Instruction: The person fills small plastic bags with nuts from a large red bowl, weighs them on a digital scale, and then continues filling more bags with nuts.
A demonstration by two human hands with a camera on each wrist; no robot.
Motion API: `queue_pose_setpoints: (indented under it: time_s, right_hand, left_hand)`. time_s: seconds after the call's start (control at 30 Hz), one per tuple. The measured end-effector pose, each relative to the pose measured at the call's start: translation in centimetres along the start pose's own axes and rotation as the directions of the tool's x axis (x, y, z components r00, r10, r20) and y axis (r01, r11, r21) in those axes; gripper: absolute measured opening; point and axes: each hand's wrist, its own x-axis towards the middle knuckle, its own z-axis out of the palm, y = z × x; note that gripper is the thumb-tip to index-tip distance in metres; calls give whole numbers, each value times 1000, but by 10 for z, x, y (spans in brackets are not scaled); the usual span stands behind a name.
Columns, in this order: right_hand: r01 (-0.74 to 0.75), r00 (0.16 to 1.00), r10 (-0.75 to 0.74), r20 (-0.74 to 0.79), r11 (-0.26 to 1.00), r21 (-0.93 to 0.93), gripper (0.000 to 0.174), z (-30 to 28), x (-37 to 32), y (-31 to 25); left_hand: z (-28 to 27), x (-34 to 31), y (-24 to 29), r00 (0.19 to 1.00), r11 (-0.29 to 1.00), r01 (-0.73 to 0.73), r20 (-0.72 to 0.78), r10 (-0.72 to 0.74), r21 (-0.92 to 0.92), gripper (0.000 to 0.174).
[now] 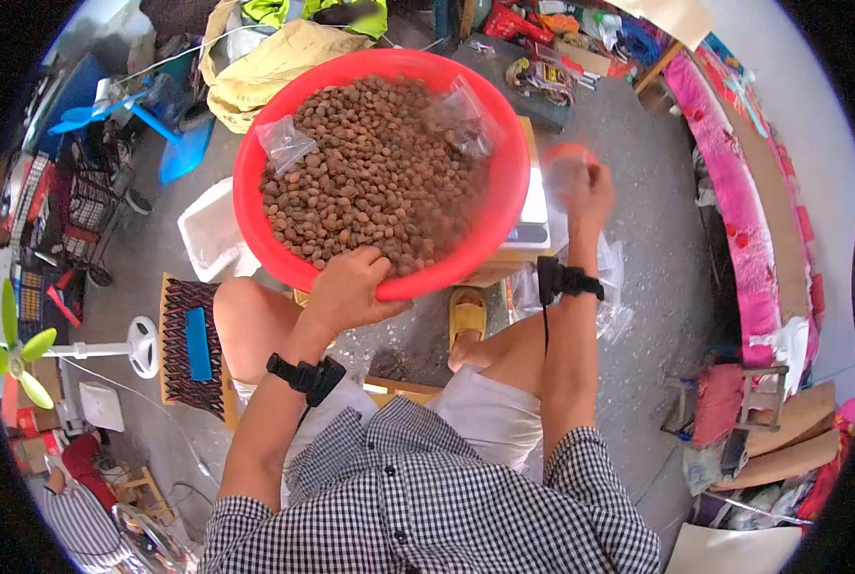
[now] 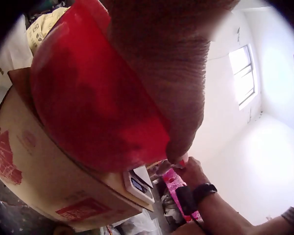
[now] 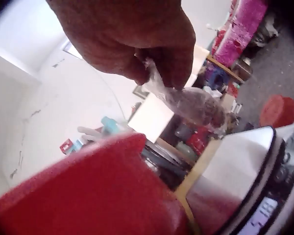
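Observation:
A big red plastic basin, heaped with brown wrinkled nuts or pits, is tilted towards me. My left hand grips its near rim, with the fingertips over the inner side. To the right of the basin, my right hand pinches the gathered top of a small clear plastic bag. Something brownish shows in the bag's lower part. Two other clear bags, a left one and a right one, lie on the heap. Beside the basin is a white scale with a lit display.
A cardboard box stands under the basin and scale. Clear plastic bags lie on the floor at right, and a red round object sits beyond the scale. A yellow sack and a blue fan stand at left.

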Motion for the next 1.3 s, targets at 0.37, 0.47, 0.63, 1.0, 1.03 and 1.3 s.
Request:
queue_pose_setpoints:
  time_s: [0.37, 0.47, 0.63, 1.0, 1.03, 1.3]
  right_hand:
    - [210, 943, -204, 262, 978, 4, 19, 49, 28, -53]
    - [79, 905, -124, 407, 989, 124, 19, 83, 44, -18]
    - [283, 920, -231, 318, 951, -127, 23, 112, 63, 26]
    - [-51, 826, 23, 564, 998, 33, 28, 106, 15, -77]
    - [2, 786, -9, 618, 1000, 12, 27, 116, 8, -84]
    - [-81, 560, -13, 829, 994, 70, 28, 220, -56, -107]
  left_hand:
    - [1, -3, -5, 998, 995, -52, -48, 48, -82, 45]
    - [5, -4, -7, 994, 992, -72, -88, 63, -104, 48]
    - [4, -6, -7, 992, 990, -94, -94, 85, -101, 47]
    - [5, -7, -8, 998, 994, -56, -20, 55, -95, 46]
    - [4, -6, -9, 998, 994, -66, -8, 65, -86, 47]
    - [20, -4, -13, 996, 990, -77, -56, 71, -120, 50]
